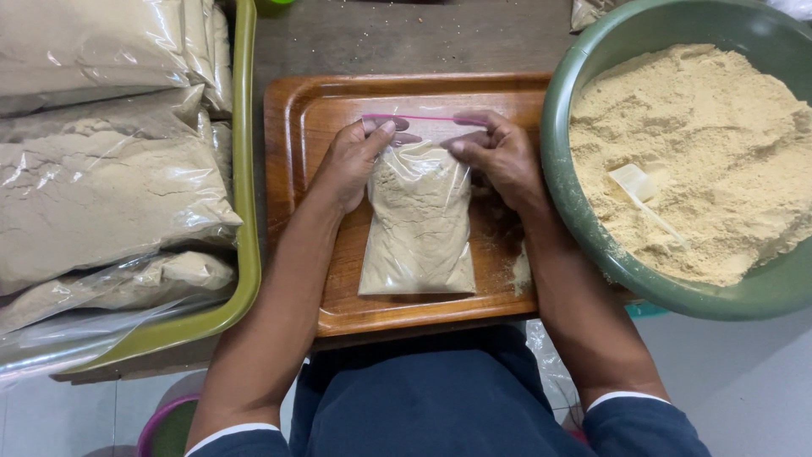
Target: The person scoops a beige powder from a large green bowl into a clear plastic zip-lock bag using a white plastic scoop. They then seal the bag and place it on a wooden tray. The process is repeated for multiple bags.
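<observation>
Sealing stage of bag filling. At the centre of the frame a clear zip bag (417, 222), packed with tan powder, lies flat on a wooden tray (298, 118). The left hand (353, 161) and right hand (499, 156) pinch the bag's top corners, fingers closed on the pink zip strip (423, 118); whether the strip is already pressed shut along its length is hard to tell. Closing it would call for sliding pressure across the strip. At the right, a green basin (568, 195) holds loose powder and a white scoop (636, 184); at the left, a green tray (246, 169) holds filled bags (101, 182).
</observation>
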